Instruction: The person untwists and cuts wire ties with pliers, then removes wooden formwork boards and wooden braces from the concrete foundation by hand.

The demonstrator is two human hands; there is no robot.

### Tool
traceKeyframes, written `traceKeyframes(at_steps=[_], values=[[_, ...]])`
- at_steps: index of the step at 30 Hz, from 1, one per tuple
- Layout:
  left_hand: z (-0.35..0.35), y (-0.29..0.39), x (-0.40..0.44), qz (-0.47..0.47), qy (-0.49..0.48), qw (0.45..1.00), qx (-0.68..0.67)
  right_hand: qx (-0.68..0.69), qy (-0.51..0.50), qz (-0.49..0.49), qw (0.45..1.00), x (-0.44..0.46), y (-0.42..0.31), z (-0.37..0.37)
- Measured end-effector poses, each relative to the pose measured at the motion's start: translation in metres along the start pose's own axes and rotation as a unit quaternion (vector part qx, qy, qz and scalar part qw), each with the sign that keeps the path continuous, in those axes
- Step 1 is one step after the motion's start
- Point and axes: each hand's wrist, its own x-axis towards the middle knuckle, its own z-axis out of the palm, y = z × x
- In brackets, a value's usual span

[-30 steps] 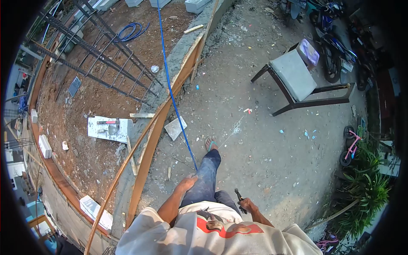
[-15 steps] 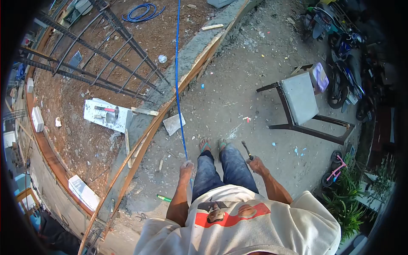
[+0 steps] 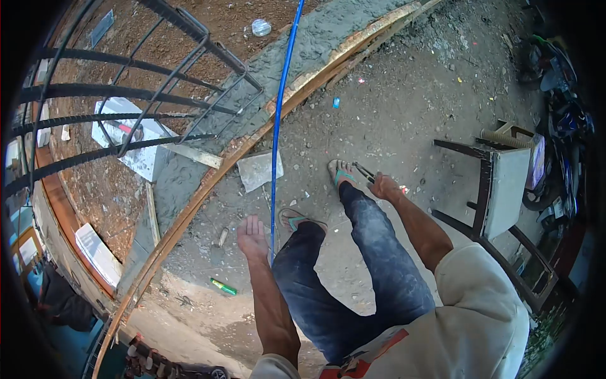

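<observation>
My left hand point(image 3: 252, 236) is open, palm up with the fingers stretched out, just left of the blue hose point(image 3: 276, 139). Whether it touches the hose I cannot tell. My right hand point(image 3: 384, 187) is closed on the handles of a dark pincer-like tool point(image 3: 364, 172), whose head points up and left near my foot. The hose runs from the top of the view, over a wooden formwork board point(image 3: 252, 140), down to beside my left hand. A pale flat slab point(image 3: 260, 170) lies on the ground behind the hose.
Rebar cages point(image 3: 151, 95) rise at the upper left, near a white block point(image 3: 136, 142) with a hammer point(image 3: 124, 128) on it. Wet concrete point(image 3: 303, 44) lines the formwork. At the right stands a chair point(image 3: 508, 189), with motorbikes behind. A green object point(image 3: 223, 287) lies at the lower left.
My left hand has opened beside the hose. My feet have moved apart, and the view has shifted closer to the rebar and formwork. The tool remains in my right hand.
</observation>
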Motion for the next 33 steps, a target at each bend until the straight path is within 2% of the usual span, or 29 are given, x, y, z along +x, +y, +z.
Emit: traceKeyframes(at_steps=[5,7,10,11,12,13,14,16,17,19,20,22,27,29,33], values=[[0.071,-0.031,0.171,-0.021,0.036,0.972,-0.231,-0.029,0.082,-0.071,0.994,0.136,-0.027,0.025],[0.086,-0.042,0.230,-0.026,0.040,0.961,-0.274,-0.129,0.287,-0.189,0.930,0.187,-0.019,0.054],[0.111,-0.049,0.291,-0.037,0.060,0.946,-0.316,-0.069,0.309,-0.252,0.914,0.246,-0.047,0.055],[0.117,-0.052,0.309,-0.035,0.051,0.944,-0.323,0.092,0.221,-0.244,0.940,0.256,-0.072,0.039],[0.122,-0.053,0.324,-0.018,0.053,0.946,-0.320,0.251,0.122,-0.229,0.933,0.262,-0.104,0.021],[0.124,-0.055,0.333,0.001,0.056,0.947,-0.315,0.397,0.057,-0.215,0.891,0.270,-0.132,0.009],[0.126,-0.057,0.335,0.005,0.046,0.947,-0.318,0.532,-0.011,-0.197,0.823,0.281,-0.157,0.001],[0.132,-0.055,0.326,0.059,-0.018,0.959,-0.278,0.752,-0.022,-0.214,0.623,0.305,-0.199,-0.010],[0.140,-0.054,0.322,0.062,-0.029,0.958,-0.277,0.755,-0.017,-0.223,0.616,0.311,-0.211,-0.018],[0.146,-0.051,0.311,0.053,-0.045,0.948,-0.310,0.849,-0.038,-0.193,0.491,0.314,-0.232,-0.036],[0.148,-0.050,0.303,0.064,-0.045,0.945,-0.318,0.846,-0.049,-0.201,0.491,0.318,-0.236,-0.042],[0.153,-0.050,0.291,0.082,-0.052,0.948,-0.304,0.886,-0.055,-0.181,0.423,0.325,-0.240,-0.050],[0.139,-0.057,0.301,0.094,-0.060,0.932,-0.345,0.893,-0.074,-0.153,0.416,0.335,-0.238,-0.052],[0.141,-0.056,0.298,0.088,-0.086,0.934,-0.337,0.925,-0.081,-0.109,0.354,0.333,-0.240,-0.059],[0.143,-0.060,0.292,0.084,-0.106,0.934,-0.330,0.923,-0.078,-0.147,0.346,0.352,-0.245,-0.053]])
